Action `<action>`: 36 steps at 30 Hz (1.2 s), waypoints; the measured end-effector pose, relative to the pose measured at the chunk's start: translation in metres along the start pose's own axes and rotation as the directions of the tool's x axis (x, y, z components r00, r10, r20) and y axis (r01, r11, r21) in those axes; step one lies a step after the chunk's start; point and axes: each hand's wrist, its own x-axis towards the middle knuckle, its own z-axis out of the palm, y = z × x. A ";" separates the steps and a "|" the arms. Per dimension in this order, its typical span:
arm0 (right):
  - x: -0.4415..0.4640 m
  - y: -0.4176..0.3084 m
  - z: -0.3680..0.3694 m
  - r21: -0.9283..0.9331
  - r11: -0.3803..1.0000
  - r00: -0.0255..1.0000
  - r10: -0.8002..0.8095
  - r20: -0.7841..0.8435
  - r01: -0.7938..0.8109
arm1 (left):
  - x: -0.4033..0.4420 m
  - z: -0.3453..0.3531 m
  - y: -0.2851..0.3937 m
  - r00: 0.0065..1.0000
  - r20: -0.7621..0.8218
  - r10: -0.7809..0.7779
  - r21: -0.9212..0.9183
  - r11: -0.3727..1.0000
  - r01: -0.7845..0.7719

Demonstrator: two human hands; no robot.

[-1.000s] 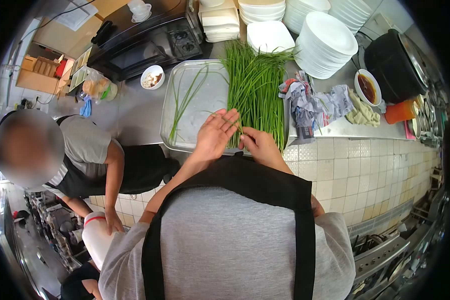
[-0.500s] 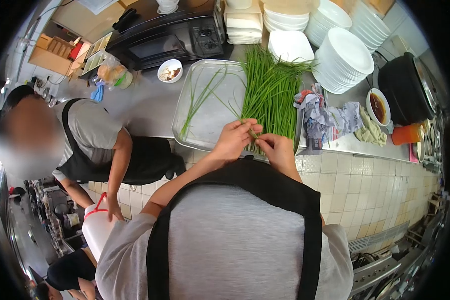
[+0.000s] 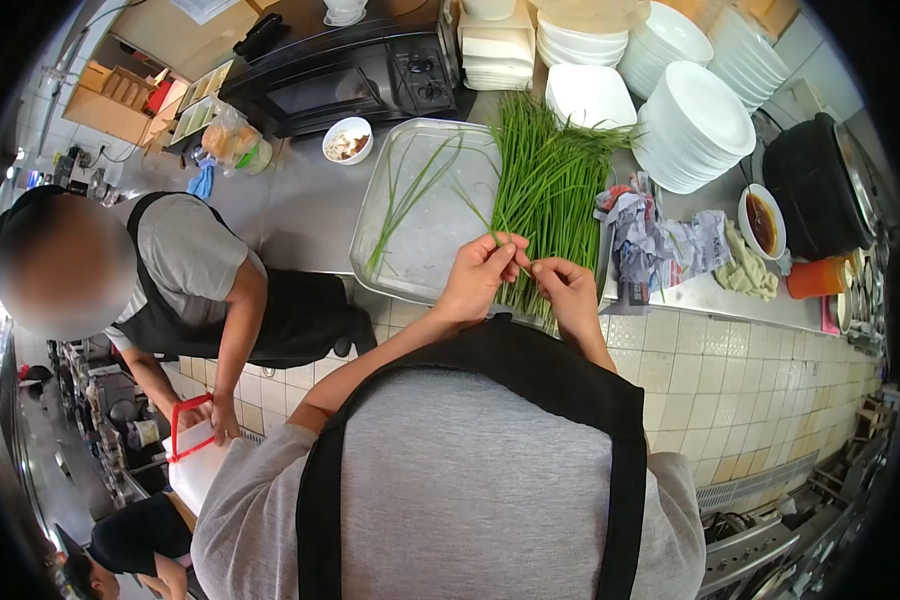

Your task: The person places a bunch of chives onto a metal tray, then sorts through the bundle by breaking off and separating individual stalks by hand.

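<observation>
My left hand (image 3: 477, 280) is closed in a pinch on a thin green chive (image 3: 523, 266) over the front edge of the metal tray. Close beside it, my right hand (image 3: 570, 294) pinches the lower end of the chive between thumb and fingers. A thick pile of long chives (image 3: 550, 190) fills the right side of the tray (image 3: 425, 126), just beyond my hands. On the left side of the tray lie a few loose chives (image 3: 400, 212), apart from the pile.
Crumpled newspaper (image 3: 660, 235) and a cloth (image 3: 745, 265) lie right of the tray. Stacked white plates (image 3: 695, 130), a bowl of brown sauce (image 3: 760, 222) and a black oven (image 3: 340, 75) line the counter. At left, a co-worker (image 3: 190, 260) holds a white container (image 3: 195, 470) with a red handle.
Both my hands remain at the tray's front edge, and my right fingers have shifted slightly along the chive. The co-worker's hands and the red handle have moved, and the handle now stands up more.
</observation>
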 end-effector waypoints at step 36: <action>-0.013 0.004 -0.077 -0.856 0.475 0.971 -0.016 -0.238 -0.202 | 0.016 -0.148 0.005 0.875 -0.256 0.410 0.879 -0.279 0.388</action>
